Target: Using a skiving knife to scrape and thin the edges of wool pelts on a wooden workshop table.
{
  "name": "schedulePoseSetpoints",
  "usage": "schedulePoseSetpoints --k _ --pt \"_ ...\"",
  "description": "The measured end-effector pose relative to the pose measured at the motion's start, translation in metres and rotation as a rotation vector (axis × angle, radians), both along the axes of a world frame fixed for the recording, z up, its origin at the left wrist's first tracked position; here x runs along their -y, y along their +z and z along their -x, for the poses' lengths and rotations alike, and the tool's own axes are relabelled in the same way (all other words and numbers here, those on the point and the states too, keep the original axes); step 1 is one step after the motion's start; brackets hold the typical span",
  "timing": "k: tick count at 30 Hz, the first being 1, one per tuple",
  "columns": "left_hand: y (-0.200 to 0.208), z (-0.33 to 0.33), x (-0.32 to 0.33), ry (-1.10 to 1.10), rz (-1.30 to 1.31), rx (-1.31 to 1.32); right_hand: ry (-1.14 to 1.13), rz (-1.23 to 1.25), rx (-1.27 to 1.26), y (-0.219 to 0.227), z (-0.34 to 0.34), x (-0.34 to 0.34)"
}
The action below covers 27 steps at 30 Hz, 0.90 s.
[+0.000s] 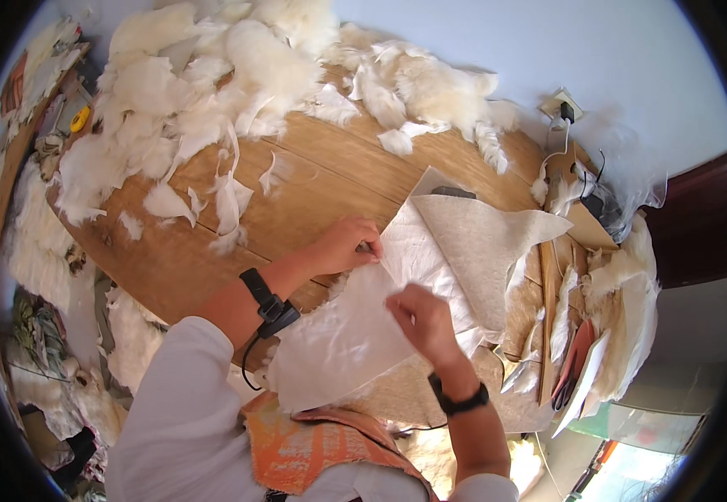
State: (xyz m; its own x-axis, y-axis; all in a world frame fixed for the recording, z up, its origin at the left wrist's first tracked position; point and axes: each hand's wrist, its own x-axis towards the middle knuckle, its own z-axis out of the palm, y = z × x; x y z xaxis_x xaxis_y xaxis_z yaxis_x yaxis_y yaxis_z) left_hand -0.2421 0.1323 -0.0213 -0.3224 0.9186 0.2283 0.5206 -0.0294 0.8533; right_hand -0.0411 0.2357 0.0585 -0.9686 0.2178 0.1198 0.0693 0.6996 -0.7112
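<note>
A white hide point(330, 347) lies smooth side up across the near part of the wooden table, with some fluff along its left edge. My left hand point(355, 245) pinches it at its upper edge, the fingers pressed together. Just right of that, my right hand point(424, 318) is closed and held above the hide; anything between its fingers is too small to make out. Beyond and to the right, a beige-grey felt-like piece point(489, 243) lies folded over a white sheet-like layer point(430, 251). An orange patterned cloth point(313, 452) covers my lap.
Heaps of cream fur scraps point(213, 75) cover the table's far side, with small offcuts point(231, 201) nearer. A wall socket point(562, 105) with cords and a cardboard box point(593, 222) are at right. A wooden strip point(547, 322) lies near the right edge; a yellow tape measure point(80, 119) sits far left.
</note>
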Motion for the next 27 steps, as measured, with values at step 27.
schedulePoseSetpoints --k 27 --pt "0.054 -0.025 0.025 -0.142 -0.155 -0.235 -0.188 0.575 0.079 0.058 -0.037 0.065"
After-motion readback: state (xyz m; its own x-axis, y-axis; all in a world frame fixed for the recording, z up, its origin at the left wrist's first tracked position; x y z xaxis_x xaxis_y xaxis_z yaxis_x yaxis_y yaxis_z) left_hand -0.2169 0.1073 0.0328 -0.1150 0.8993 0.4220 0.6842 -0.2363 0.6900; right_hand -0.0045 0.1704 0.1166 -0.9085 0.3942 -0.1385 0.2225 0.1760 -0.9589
